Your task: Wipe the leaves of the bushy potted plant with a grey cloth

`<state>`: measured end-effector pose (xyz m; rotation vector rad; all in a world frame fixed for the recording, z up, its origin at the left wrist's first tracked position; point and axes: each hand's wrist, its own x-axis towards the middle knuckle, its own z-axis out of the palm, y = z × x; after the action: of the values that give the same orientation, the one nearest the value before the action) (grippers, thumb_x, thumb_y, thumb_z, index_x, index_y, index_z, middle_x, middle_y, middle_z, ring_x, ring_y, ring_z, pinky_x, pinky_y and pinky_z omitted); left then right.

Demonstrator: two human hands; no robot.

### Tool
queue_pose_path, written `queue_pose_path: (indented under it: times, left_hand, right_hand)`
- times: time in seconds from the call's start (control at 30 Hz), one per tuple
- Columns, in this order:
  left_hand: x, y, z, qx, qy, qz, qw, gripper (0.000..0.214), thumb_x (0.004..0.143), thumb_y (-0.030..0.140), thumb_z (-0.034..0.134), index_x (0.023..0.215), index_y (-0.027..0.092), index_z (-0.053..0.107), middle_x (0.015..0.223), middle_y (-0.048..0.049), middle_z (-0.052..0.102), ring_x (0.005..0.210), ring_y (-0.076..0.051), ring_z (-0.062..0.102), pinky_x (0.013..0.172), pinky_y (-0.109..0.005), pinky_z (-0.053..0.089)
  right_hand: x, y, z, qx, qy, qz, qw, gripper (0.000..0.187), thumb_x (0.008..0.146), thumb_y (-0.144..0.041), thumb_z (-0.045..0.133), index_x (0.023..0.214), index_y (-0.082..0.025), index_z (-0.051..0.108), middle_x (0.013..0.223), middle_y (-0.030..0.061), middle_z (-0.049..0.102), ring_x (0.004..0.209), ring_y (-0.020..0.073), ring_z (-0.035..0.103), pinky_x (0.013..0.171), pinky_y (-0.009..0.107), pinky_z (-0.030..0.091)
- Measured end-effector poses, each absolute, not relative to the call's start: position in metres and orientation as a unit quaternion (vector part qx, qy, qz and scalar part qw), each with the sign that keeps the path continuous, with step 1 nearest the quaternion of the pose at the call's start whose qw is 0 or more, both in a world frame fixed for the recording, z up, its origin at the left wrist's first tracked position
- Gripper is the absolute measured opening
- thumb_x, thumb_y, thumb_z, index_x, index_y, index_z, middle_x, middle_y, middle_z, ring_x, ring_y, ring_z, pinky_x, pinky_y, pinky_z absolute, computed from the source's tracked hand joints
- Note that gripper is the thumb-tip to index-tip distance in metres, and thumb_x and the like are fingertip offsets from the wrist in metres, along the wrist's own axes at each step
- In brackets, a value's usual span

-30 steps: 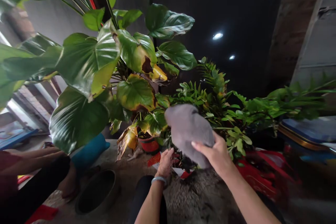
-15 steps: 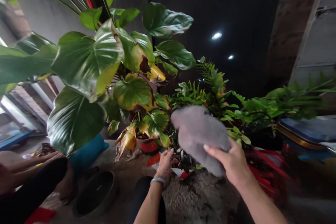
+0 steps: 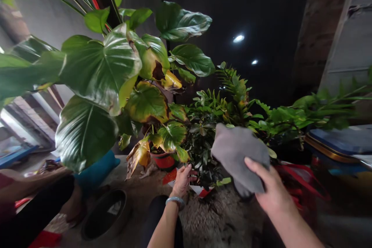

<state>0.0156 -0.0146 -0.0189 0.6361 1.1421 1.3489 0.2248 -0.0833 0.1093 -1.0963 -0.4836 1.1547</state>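
My right hand is closed on a grey cloth and presses it against the small-leaved green plant in the middle of the view. My left hand, with a bracelet on its wrist, reaches down to the base of that plant, its fingers curled on dark leaves or the pot; what they grip is hidden. To the left stands a big-leaved plant with yellowing leaves in a red pot.
A dark round basin sits on the floor at lower left, beside another person's legs. A blue cushion lies behind it. Red and blue items are stacked at right. A dark glossy panel stands behind the plants.
My right hand has carried the grey cloth to the right and slightly down across the small-leaved plant. My left hand has stayed at the plant's base.
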Motion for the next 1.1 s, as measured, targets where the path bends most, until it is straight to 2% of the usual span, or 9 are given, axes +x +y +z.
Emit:
queue_pose_path:
  times: [0.07,0.13,0.23,0.37,0.5,0.63,0.8,0.9,1.1]
  left_hand:
    - [0.018,-0.015,-0.019,0.269,0.491,0.583,0.589,0.054,0.036,0.054,0.086,0.061,0.018,0.054,0.060,0.0028,0.054,0.060,-0.017,0.061,0.053,-0.028,0.045]
    - [0.019,-0.016,-0.019,0.266,0.491,0.586,0.587,0.053,0.036,0.053,0.086,0.061,0.018,0.054,0.059,0.0030,0.054,0.060,-0.017,0.061,0.053,-0.028,0.046]
    - [0.018,-0.017,-0.019,0.266,0.490,0.588,0.586,0.054,0.037,0.054,0.086,0.061,0.018,0.054,0.059,0.0022,0.056,0.060,-0.017,0.061,0.054,-0.028,0.046]
    - [0.015,-0.017,-0.017,0.268,0.489,0.585,0.589,0.056,0.033,0.057,0.086,0.058,0.016,0.056,0.058,0.0020,0.056,0.058,-0.015,0.060,0.052,-0.028,0.046]
    - [0.017,-0.017,-0.015,0.253,0.490,0.594,0.586,0.059,0.027,0.057,0.087,0.059,0.016,0.057,0.059,0.0024,0.056,0.058,-0.016,0.060,0.051,-0.028,0.046]
    - [0.021,-0.018,-0.016,0.256,0.486,0.597,0.585,0.057,0.031,0.056,0.087,0.060,0.017,0.056,0.059,0.0027,0.055,0.058,-0.017,0.061,0.052,-0.028,0.047]
    - [0.019,-0.017,-0.019,0.267,0.475,0.594,0.592,0.057,0.034,0.057,0.086,0.060,0.017,0.056,0.060,0.0019,0.056,0.060,-0.016,0.060,0.053,-0.029,0.047]
    - [0.017,-0.016,-0.019,0.279,0.476,0.585,0.594,0.057,0.034,0.059,0.085,0.058,0.017,0.056,0.058,0.0022,0.055,0.058,-0.015,0.058,0.053,-0.028,0.047]
    - [0.022,-0.022,-0.006,0.283,0.524,0.562,0.574,0.051,0.036,0.056,0.083,0.057,0.017,0.058,0.060,-0.0017,0.061,0.053,-0.014,0.055,0.047,-0.025,0.040]
  right_hand:
    - [0.230,-0.057,0.126,-0.460,-0.212,0.458,0.731,0.046,0.045,-0.030,0.083,0.088,-0.018,0.071,0.084,0.0045,0.078,0.089,0.0303,0.071,0.078,0.042,0.059]
    - [0.228,-0.041,0.123,-0.446,-0.179,0.477,0.736,0.039,0.045,-0.027,0.082,0.082,-0.019,0.070,0.080,0.0030,0.078,0.083,0.0284,0.072,0.073,0.040,0.060]
    - [0.218,-0.053,0.089,-0.481,-0.105,0.569,0.659,0.029,0.048,-0.026,0.081,0.074,-0.019,0.070,0.069,0.0033,0.077,0.075,0.0285,0.073,0.065,0.040,0.061]
    - [0.209,-0.096,0.062,-0.501,-0.092,0.620,0.597,0.035,0.046,-0.030,0.083,0.077,-0.017,0.072,0.075,0.0078,0.078,0.083,0.0330,0.074,0.072,0.043,0.061]
    - [0.219,-0.080,0.104,-0.448,-0.193,0.552,0.676,0.047,0.046,-0.032,0.083,0.090,-0.019,0.073,0.088,0.0067,0.079,0.095,0.0336,0.071,0.081,0.044,0.059]
    - [0.220,-0.036,0.123,-0.406,-0.228,0.513,0.721,0.048,0.044,-0.023,0.082,0.091,-0.018,0.073,0.084,0.0044,0.079,0.093,0.0308,0.072,0.080,0.042,0.059]
    - [0.205,-0.065,0.067,-0.501,-0.144,0.555,0.648,0.035,0.040,-0.024,0.082,0.073,-0.018,0.072,0.071,0.0058,0.077,0.082,0.0333,0.073,0.072,0.043,0.061]
    - [0.205,-0.099,0.064,-0.528,-0.147,0.568,0.614,0.041,0.038,-0.031,0.084,0.074,-0.016,0.072,0.073,0.0088,0.078,0.084,0.0356,0.073,0.072,0.044,0.061]
    - [0.213,-0.060,0.125,-0.469,-0.249,0.433,0.728,0.044,0.038,-0.030,0.085,0.079,-0.018,0.074,0.085,0.0064,0.078,0.088,0.0316,0.071,0.076,0.041,0.059]
